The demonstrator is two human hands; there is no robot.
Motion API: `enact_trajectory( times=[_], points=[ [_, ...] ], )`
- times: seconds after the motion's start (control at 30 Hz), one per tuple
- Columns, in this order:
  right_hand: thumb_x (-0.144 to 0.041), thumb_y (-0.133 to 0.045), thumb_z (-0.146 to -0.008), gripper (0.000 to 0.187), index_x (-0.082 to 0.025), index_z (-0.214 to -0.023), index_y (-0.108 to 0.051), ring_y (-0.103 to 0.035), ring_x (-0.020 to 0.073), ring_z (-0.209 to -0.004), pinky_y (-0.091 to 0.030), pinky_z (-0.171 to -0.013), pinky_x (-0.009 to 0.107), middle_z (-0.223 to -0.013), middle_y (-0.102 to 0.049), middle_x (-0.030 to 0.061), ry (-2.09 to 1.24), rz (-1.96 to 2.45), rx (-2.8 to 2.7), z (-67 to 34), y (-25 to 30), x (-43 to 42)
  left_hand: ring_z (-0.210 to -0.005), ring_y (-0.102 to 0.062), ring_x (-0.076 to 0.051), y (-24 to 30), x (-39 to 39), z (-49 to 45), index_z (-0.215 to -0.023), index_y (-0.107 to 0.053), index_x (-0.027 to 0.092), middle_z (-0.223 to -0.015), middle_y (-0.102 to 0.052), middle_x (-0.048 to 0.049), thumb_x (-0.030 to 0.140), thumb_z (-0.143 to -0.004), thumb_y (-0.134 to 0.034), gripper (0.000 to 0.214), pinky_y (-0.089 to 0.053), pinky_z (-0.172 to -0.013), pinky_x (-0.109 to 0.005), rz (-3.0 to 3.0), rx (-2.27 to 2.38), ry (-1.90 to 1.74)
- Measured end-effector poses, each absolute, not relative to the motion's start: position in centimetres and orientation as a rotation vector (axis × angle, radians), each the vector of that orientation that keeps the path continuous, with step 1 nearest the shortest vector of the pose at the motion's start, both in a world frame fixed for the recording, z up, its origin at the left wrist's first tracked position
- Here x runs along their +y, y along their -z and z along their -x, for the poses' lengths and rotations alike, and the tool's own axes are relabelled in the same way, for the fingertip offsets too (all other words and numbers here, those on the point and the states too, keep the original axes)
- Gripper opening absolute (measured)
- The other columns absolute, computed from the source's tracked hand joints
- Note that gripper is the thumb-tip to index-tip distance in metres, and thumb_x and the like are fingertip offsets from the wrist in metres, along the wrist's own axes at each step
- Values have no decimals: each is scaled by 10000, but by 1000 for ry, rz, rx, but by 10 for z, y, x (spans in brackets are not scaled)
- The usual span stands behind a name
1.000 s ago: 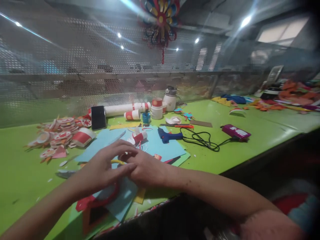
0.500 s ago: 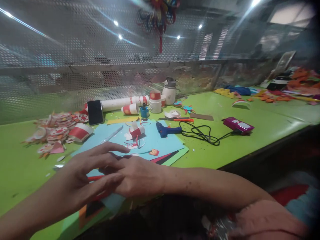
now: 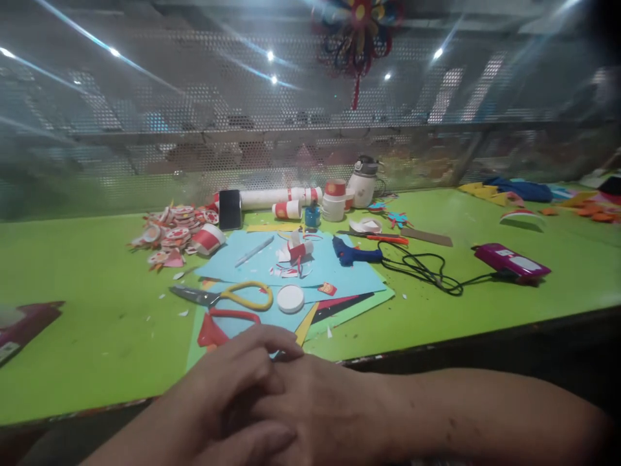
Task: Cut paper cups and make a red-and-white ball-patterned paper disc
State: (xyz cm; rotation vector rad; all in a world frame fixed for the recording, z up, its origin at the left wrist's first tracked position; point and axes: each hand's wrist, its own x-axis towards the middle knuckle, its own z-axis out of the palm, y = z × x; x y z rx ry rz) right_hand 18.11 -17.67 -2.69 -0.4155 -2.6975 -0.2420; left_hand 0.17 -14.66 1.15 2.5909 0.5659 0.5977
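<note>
Both hands have drawn back to the green table's (image 3: 121, 349) near edge, baring the yellow-handled scissors (image 3: 211, 299), which lie partly on blue paper (image 3: 220, 254) beside a white disc (image 3: 290, 299). The left hand (image 3: 242, 388) bends over the right hand (image 3: 325, 404); from here I can't tell whether either grips anything. Beyond sits a blue glue gun (image 3: 358, 254).

white bottle (image 3: 361, 189), upright | dark phone (image 3: 229, 210) beside white tube (image 3: 264, 199) | flower ornament (image 3: 360, 13) hanging | perforated screen (image 3: 272, 155) behind
</note>
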Motion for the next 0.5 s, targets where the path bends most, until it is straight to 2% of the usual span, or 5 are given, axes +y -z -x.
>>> enact_trajectory(
  times=[0.07, 0.17, 0.33, 0.4, 0.5],
  points=[
    [-168, -429, -896, 239, -119, -974, -650, -456, 247, -1158, -435, -916, 367, -1188, -581, 124, 190, 424, -2712, -180, 25, -181, -1086, -569, -176, -16, -150, -1, -925, -585, 257, -1232, -572, -23, 235, -837, -547, 98, -528, -856, -258, -2510, 546, -400],
    [-200, -431, -910, 267, -92, -1079, -607, -439, 227, -1183, -414, -959, 345, -1250, -554, 120, 79, 511, -2718, -178, 24, -189, -1139, -524, -165, -24, -153, 1, -959, -578, 247, -1262, -536, -17, 150, -840, -515, 166, -467, -953, -284, -2392, 483, -318],
    [-207, -494, -889, 190, -136, -1012, -621, -518, 209, -1088, -450, -906, 351, -1080, -648, 107, 63, 597, -2689, -174, 32, -200, -1106, -531, -164, -21, -159, 1, -944, -580, 205, -1196, -557, -45, 5, -760, -514, 279, -447, -957, -293, -2268, 346, -407],
    [-201, -494, -885, 167, -170, -966, -637, -548, 205, -1029, -472, -856, 346, -1008, -669, 89, 88, 579, -2671, -169, 38, -202, -1074, -545, -175, -15, -163, 2, -885, -570, 197, -1166, -568, -49, 20, -726, -567, 237, -460, -928, -303, -2238, 358, -462],
    [-205, -494, -880, 159, -209, -896, -652, -557, 207, -1004, -481, -828, 351, -982, -671, 62, 89, 559, -2655, -161, 47, -203, -991, -575, -185, -7, -169, 3, -791, -543, 185, -1112, -583, -54, 158, -682, -703, 195, -491, -848, -304, -2189, 450, -537]
  ],
)
